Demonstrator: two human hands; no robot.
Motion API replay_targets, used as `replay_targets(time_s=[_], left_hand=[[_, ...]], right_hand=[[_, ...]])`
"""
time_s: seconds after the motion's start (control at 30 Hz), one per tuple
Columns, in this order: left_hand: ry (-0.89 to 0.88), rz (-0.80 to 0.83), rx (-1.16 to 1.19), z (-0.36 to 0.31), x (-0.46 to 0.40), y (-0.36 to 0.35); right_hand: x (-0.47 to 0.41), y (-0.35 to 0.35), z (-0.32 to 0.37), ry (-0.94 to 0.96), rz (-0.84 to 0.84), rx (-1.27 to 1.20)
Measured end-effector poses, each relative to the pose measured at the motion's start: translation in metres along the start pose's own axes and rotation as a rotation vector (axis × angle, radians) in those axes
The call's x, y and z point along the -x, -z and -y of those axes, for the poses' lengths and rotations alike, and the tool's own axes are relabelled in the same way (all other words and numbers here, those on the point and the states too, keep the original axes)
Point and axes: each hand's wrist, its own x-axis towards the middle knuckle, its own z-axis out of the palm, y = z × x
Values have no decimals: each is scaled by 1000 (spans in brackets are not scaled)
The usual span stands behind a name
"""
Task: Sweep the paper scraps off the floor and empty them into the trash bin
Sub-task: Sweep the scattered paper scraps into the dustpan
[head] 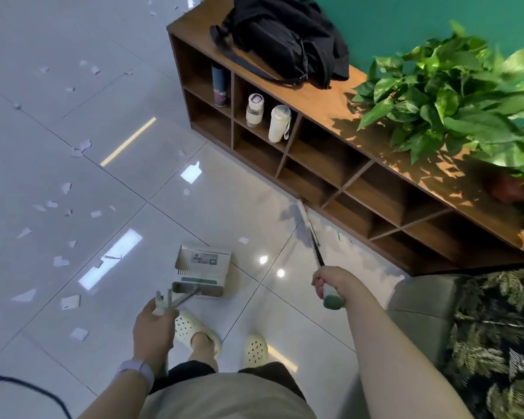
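Note:
My left hand (155, 323) grips the top of the handle of a beige dustpan (202, 272), which stands on the tiled floor just ahead of my feet. My right hand (335, 284) holds the green-tipped end of a long broom handle (312, 234). The broom reaches forward to the foot of the wooden shelf unit, where its head (300, 207) touches the floor. Several white paper scraps (70, 301) lie scattered over the tiles to the left and far left, and one scrap (243, 240) lies between dustpan and broom. No trash bin is in view.
A low wooden cubby shelf (330, 164) runs along the right, holding bottles (279, 124), a black bag (285, 40) and a leafy plant (454, 95). A grey seat with a leaf-patterned cushion (490, 328) sits at the lower right. A black cable (28, 388) curves at the lower left.

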Motion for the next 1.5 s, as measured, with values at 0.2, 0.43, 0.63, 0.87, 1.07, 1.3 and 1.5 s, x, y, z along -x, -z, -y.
replay_targets(time_s=[0.2, 0.43, 0.63, 0.87, 1.07, 1.3, 1.5], left_hand=[[-90, 95, 51, -3, -25, 50], [-33, 127, 5, -5, -58, 92], [59, 67, 67, -8, -73, 109], [115, -77, 173, -13, -78, 120], [131, -152, 240, -17, -76, 103], [139, -153, 302, -37, -64, 92], [147, -147, 246, -33, -70, 95]], right_hand=[[-22, -74, 47, 65, -10, 387], [1, -211, 53, 43, 281, 792], [44, -273, 67, -98, 542, 574], [78, -254, 47, -113, 548, 252], [94, -198, 31, -183, 326, -134], [82, -173, 11, -82, -23, -36], [70, -186, 5, -134, -23, -8]])
